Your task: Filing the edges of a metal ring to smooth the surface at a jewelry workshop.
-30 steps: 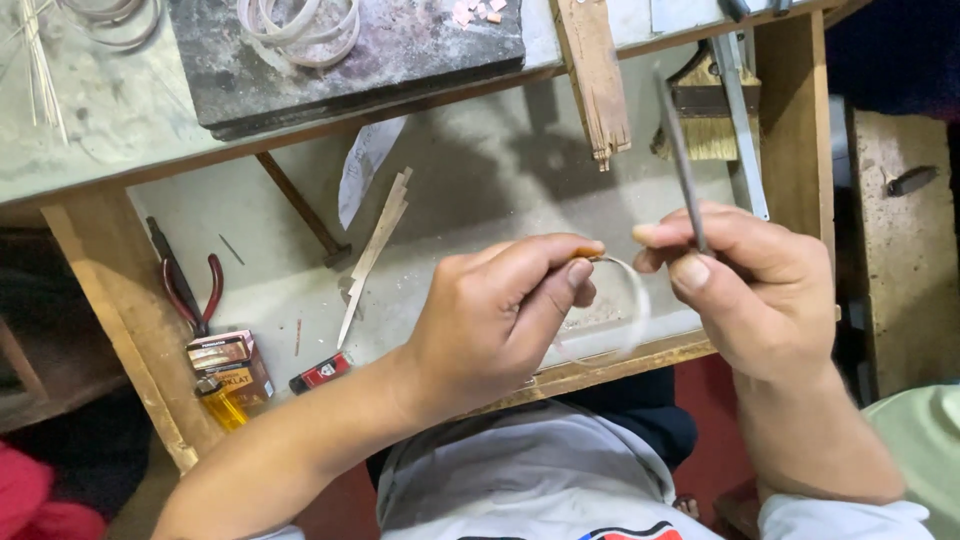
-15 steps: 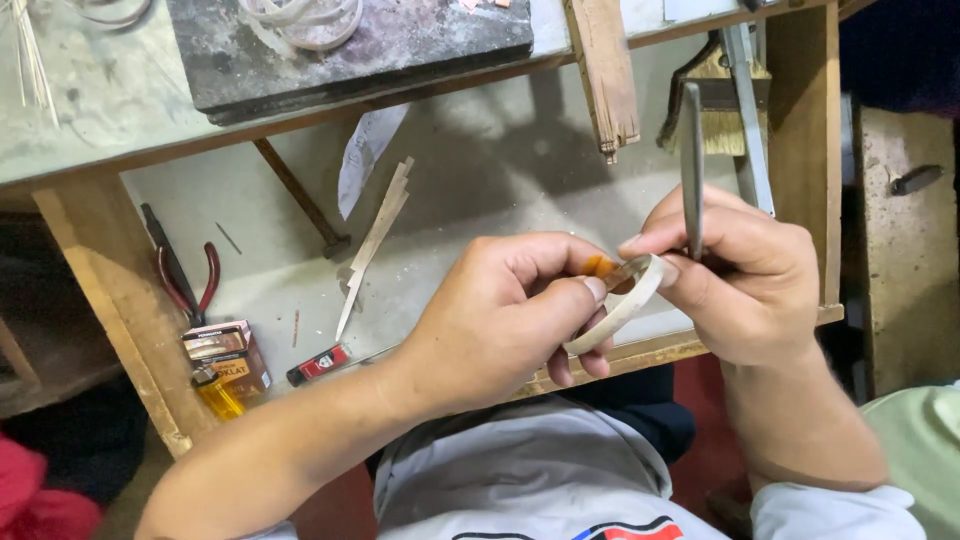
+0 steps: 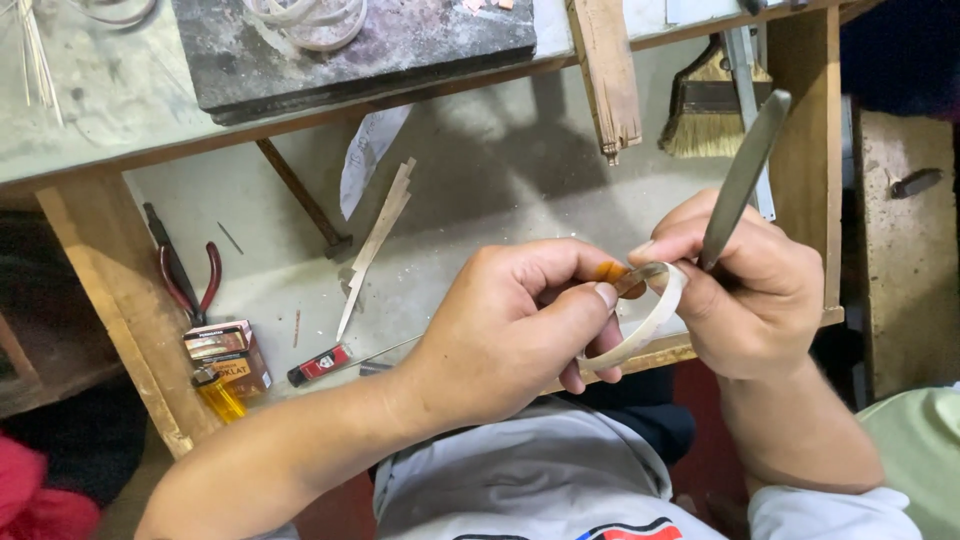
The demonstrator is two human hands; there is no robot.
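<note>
Head view: dusty wooden drawer (image 3: pixel 480 200) (workbench (image 3: pixel 110 100) above)

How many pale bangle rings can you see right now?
At least 3: one ring pinched in the left hand; two or more stacked on the dark slab, partly cropped, so more may be hidden.

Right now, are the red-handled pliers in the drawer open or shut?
Open: the pliers lie flat on the drawer floor, their red handles spread apart.
</note>
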